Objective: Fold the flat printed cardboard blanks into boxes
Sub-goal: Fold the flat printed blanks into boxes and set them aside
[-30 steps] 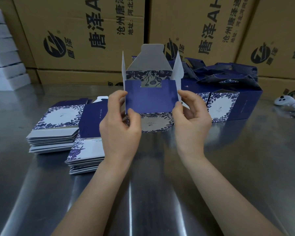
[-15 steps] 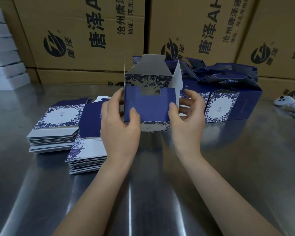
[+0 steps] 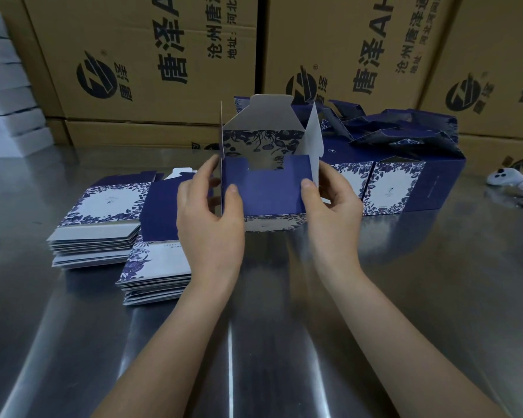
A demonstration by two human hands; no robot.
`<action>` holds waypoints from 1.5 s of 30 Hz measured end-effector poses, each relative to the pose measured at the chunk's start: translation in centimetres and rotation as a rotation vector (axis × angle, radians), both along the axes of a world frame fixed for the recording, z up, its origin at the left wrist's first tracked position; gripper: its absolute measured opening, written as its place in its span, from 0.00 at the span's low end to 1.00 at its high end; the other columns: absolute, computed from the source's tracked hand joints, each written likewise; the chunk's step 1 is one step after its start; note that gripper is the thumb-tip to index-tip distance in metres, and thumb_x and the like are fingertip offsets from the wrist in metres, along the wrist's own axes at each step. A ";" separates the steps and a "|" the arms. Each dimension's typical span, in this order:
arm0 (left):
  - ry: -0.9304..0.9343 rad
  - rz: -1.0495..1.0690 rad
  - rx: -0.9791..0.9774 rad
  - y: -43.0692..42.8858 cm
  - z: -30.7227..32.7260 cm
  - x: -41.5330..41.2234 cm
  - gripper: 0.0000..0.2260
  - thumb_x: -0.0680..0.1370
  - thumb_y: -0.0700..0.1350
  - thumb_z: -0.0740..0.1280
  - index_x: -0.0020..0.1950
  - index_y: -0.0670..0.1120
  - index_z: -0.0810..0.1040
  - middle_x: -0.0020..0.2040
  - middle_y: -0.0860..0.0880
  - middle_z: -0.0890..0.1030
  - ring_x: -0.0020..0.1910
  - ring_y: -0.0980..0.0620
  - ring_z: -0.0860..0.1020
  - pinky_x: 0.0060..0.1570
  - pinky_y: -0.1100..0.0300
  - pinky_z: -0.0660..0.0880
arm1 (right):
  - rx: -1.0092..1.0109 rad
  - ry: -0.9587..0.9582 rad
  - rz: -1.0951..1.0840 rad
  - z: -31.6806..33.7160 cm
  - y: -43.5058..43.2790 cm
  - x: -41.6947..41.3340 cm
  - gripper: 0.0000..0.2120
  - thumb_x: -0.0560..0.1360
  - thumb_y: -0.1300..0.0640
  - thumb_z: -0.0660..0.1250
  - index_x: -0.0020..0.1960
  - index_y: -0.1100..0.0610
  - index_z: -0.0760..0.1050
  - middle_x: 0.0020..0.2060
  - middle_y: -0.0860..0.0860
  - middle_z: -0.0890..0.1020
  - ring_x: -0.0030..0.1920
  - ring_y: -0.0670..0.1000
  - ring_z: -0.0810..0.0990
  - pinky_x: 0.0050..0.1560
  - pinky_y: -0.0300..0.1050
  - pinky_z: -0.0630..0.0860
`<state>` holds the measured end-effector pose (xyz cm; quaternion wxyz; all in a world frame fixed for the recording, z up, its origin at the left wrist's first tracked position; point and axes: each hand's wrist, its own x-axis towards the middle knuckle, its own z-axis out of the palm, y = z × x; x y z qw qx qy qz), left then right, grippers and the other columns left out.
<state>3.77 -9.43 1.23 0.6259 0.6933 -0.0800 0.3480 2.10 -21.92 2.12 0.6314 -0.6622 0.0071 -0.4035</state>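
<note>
Cardboard fills the middle of the view: a half-folded box [image 3: 266, 188] is held upright over the steel table [image 3: 284, 327], its blue front flap raised and its white-backed top and side flaps standing open; whether its base touches the table cannot be told. The left hand [image 3: 209, 218] grips the box's left edge, thumb pressed on the blue front flap and fingers curled behind. The right hand [image 3: 329, 212] grips the right edge the same way. Left of the box lie two stacks of flat blanks [image 3: 103, 212], the nearer one partly behind the left hand. Right of the box and a little behind it stand finished boxes [image 3: 393, 188] in a row. Farther right lies a white controller [image 3: 504, 179]. Brown printed cartons [image 3: 151, 55] rise behind the box.
</note>
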 end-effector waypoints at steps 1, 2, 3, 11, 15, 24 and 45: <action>-0.011 -0.001 0.005 0.0 0.0 0.0 0.19 0.78 0.43 0.65 0.69 0.55 0.73 0.54 0.58 0.74 0.51 0.65 0.74 0.51 0.64 0.73 | -0.010 -0.009 -0.009 0.0 0.1 0.0 0.15 0.78 0.61 0.65 0.59 0.43 0.75 0.52 0.39 0.82 0.53 0.42 0.80 0.55 0.42 0.79; -0.023 -0.001 0.012 0.0 -0.1 0.0 0.20 0.79 0.43 0.65 0.70 0.55 0.73 0.55 0.57 0.74 0.51 0.65 0.74 0.52 0.65 0.73 | -0.023 -0.015 -0.020 0.0 0.1 -0.1 0.16 0.78 0.61 0.65 0.57 0.40 0.74 0.50 0.35 0.81 0.53 0.39 0.80 0.55 0.40 0.79; -0.034 0.000 0.022 0.0 -0.2 0.0 0.21 0.79 0.42 0.64 0.71 0.54 0.72 0.55 0.57 0.74 0.51 0.66 0.73 0.51 0.67 0.72 | -0.034 -0.019 -0.032 0.0 0.2 -0.2 0.18 0.78 0.61 0.66 0.55 0.38 0.73 0.48 0.32 0.80 0.52 0.37 0.79 0.55 0.38 0.78; -0.054 0.021 0.078 -0.2 -0.8 0.2 0.23 0.79 0.39 0.65 0.73 0.55 0.70 0.49 0.57 0.71 0.45 0.64 0.72 0.45 0.79 0.64 | -0.051 -0.033 -0.062 -0.2 0.1 -0.2 0.20 0.77 0.64 0.66 0.54 0.37 0.73 0.48 0.31 0.79 0.52 0.36 0.79 0.57 0.40 0.78; -0.055 0.026 0.100 -0.2 -0.9 0.3 0.23 0.80 0.39 0.64 0.73 0.54 0.70 0.48 0.58 0.70 0.45 0.63 0.71 0.44 0.80 0.63 | -0.044 -0.035 -0.051 -0.2 0.0 -0.1 0.22 0.77 0.63 0.67 0.52 0.34 0.72 0.46 0.29 0.79 0.50 0.34 0.78 0.55 0.37 0.77; -0.088 0.052 0.260 0.0 -1.2 0.5 0.27 0.81 0.41 0.61 0.78 0.58 0.60 0.60 0.50 0.75 0.46 0.68 0.69 0.40 0.77 0.65 | -0.159 -0.048 -0.025 -0.1 -0.9 0.1 0.25 0.77 0.64 0.65 0.66 0.39 0.70 0.52 0.33 0.76 0.44 0.35 0.75 0.44 0.29 0.74; -0.254 0.077 0.456 0.1 -1.8 0.8 0.25 0.79 0.34 0.62 0.73 0.54 0.70 0.71 0.48 0.74 0.66 0.57 0.70 0.42 0.62 0.71 | -0.704 -0.155 -0.199 0.4 -3.1 0.1 0.23 0.78 0.49 0.56 0.73 0.46 0.65 0.64 0.52 0.67 0.51 0.30 0.69 0.50 0.24 0.67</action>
